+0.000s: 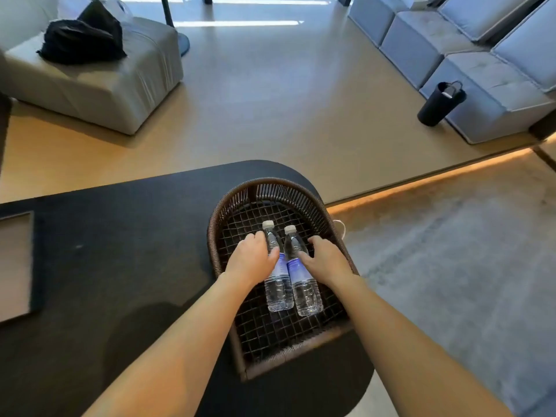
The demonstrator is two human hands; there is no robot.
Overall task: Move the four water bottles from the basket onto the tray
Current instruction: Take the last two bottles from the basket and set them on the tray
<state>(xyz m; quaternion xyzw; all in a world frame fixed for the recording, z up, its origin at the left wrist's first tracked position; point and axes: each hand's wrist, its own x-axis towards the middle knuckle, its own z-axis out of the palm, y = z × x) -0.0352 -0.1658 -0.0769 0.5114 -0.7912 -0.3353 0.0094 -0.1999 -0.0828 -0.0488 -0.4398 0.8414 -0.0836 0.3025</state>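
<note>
Two water bottles lie side by side on the mesh floor of the wicker basket, which sits at the right end of the dark desk, lower centre of the frame. The left hand curls over the left bottle near its shoulder, and the right hand does the same on the right bottle. Both hands have fingers wrapped partly round the bottles, though I cannot tell whether either grip is fully closed. Only two bottles show in the basket; the other two are not in view.

The bottles touch along their length, so lifting one at a slant could drag or roll its neighbour. Each hand holds near the neck end, leaving the heavier water-filled base hanging; a loose hold there could let a smooth bottle slip or swing into the basket's raised rim. That tall curved wall at the far side calls for a clear upward lift before any sideways move.

The tray appears to be the framed flat piece at the left edge of the frame, well apart from the basket, with bare desk between. Beyond the desk stand an armchair with a black bag at upper left, a sofa at upper right, and a dark cylinder on the floor.
</note>
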